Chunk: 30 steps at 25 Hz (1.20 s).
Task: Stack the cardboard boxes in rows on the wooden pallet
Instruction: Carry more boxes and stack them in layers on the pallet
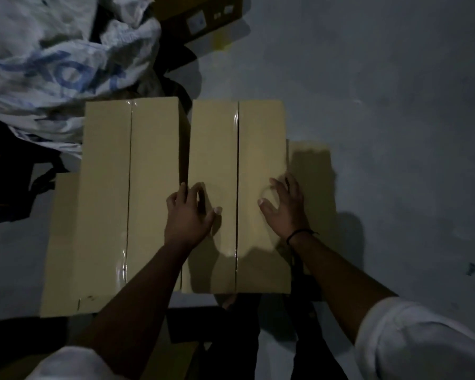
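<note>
Head view: your left hand [188, 215] and right hand [283, 207], fingers spread, press flat on the right box [236, 165], its long axis running away from you, flush beside the left box [129, 187].

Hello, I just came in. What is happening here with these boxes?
A person is placing a taped cardboard box next to another box, side by side. The left hand is at its left edge and the right hand at its right edge, fingers spread. More boxes show lower at both sides. A white printed sack lies behind. The room is dim; the pallet is not visible.
</note>
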{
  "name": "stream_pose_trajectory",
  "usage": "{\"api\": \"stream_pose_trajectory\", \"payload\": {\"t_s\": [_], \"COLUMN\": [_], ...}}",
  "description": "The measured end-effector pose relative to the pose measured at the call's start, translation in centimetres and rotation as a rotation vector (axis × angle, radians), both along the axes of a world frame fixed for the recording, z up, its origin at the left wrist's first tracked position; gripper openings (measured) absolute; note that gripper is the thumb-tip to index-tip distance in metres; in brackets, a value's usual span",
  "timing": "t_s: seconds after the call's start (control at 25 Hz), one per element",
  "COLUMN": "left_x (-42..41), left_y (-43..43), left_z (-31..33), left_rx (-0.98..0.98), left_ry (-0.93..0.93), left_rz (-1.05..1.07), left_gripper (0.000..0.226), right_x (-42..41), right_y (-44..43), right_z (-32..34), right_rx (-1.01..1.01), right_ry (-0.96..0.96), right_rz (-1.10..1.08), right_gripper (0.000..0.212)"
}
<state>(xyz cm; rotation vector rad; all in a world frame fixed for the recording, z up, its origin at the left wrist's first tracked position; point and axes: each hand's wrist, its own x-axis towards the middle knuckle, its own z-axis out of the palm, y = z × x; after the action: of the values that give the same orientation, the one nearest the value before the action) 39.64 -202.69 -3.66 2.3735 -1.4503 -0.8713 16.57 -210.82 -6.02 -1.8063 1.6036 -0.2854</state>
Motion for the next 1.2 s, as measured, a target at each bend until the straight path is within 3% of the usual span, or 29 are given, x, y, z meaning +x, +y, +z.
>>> {"api": "stream_pose_trajectory", "payload": {"t_s": [0.24,0.36,0.6,0.8,1.2], "left_x": [-1.9,-3.8,-11.2,-16.7,-20.8], "left_y": [-0.9,0.2,5.5,11.0,28.6], "left_z": [1.4,5.3,19.4,29.8,42.5], "left_rx": [0.026,-0.070,-0.150,-0.231,-0.349], "left_ry": [0.067,0.134,0.025,-0.062,-0.250], "left_rz": [0.103,0.151,0.213,0.434,0.700], "left_gripper": [0.075,0.073,0.089,0.092,0.104], "right_x": [-0.2,-2.3,-6.8,-10.0,-8.9], "right_y": [0.7,1.3,4.1,8.0,19.0], "right_z": [0.8,4.2,18.7,30.0,43.2], "right_rx": [0.034,0.004,-0.238,-0.309,-0.550], "right_ry": [0.035,0.073,0.138,0.093,-0.120], "right_rz": [0.042,0.065,0.109,0.241,0.552], "right_gripper": [0.054,0.051,0.057,0.056,0.057]}}
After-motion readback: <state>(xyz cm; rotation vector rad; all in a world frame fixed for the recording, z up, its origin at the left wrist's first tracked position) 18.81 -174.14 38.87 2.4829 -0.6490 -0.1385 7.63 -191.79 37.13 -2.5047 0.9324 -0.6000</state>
